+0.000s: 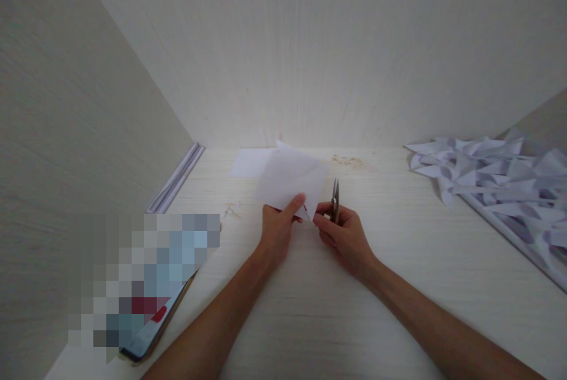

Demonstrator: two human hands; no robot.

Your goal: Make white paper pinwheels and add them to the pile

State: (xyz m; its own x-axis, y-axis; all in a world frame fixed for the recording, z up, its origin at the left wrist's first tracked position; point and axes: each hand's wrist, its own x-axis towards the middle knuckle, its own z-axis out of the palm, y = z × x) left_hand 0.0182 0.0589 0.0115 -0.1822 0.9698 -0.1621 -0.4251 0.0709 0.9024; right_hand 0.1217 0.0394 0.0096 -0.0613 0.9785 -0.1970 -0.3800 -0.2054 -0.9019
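My left hand (280, 229) grips a square sheet of white paper (290, 176) by its near edge, thumb on top and fingers beneath. A short cut or gap shows at the paper's near corner, beside my thumb. In my right hand (343, 229) is a small pair of scissors (335, 205), its blades pointing up and away from me, close together. The right thumb and forefinger are at the paper's right-hand corner; whether they pinch it I cannot tell. Another piece of white paper (248, 162) lies flat behind the held sheet, partly covered by it.
Folded white paper shapes like pinwheels (482, 170) are heaped on the right. Thin white rolls or strips (177, 179) lie along the left wall. A phone (153, 333), mostly pixelated, rests at the lower left. A tall pale panel (301, 55) closes off the table's back.
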